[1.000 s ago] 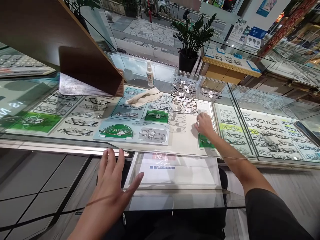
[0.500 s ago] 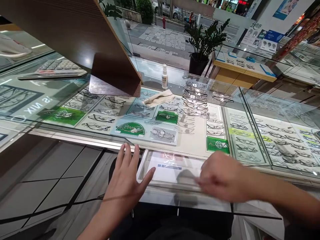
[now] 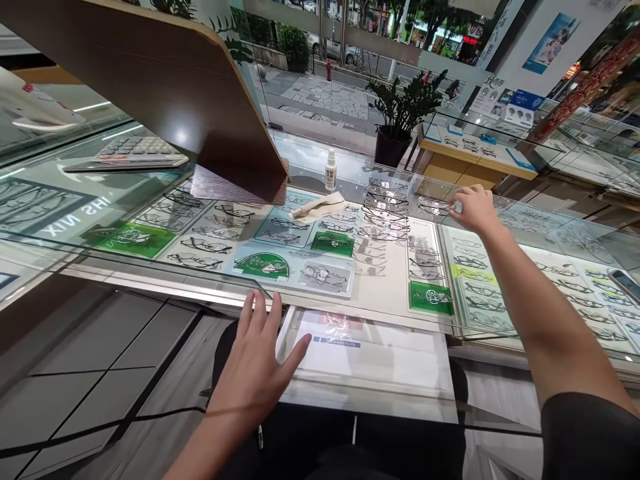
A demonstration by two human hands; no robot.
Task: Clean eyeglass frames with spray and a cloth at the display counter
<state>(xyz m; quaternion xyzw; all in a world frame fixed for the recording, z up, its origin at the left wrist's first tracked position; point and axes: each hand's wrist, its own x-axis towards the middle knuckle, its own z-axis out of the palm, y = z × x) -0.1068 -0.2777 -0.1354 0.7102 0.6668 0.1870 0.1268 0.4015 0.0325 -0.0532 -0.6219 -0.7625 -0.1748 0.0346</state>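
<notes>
My right hand [image 3: 473,209] reaches out over the glass counter, its fingers curled at the right end of a pair of eyeglasses [image 3: 431,206] lying on the glass. Left of that pair, several more eyeglasses [image 3: 386,200] stand in a column on the counter top. My left hand [image 3: 257,357] is open, fingers spread and palm down, by the counter's front edge and the left side of a pulled-out drawer [image 3: 400,390]. Papers [image 3: 373,350] with blue and red print lie in the drawer. Nothing is in the left hand.
On the glass are a white spray bottle [image 3: 331,171], a beige cloth [image 3: 320,207], a calculator [image 3: 137,151] and a large tilted brown board [image 3: 165,80]. A phone [image 3: 625,285] lies far right. Framed glasses fill the display case [image 3: 380,300] below. A potted plant [image 3: 393,143] stands behind.
My right hand has moved from above the drawer, forward and right, to the single pair of eyeglasses. The left hand stays about where it was. The view has shifted slightly.
</notes>
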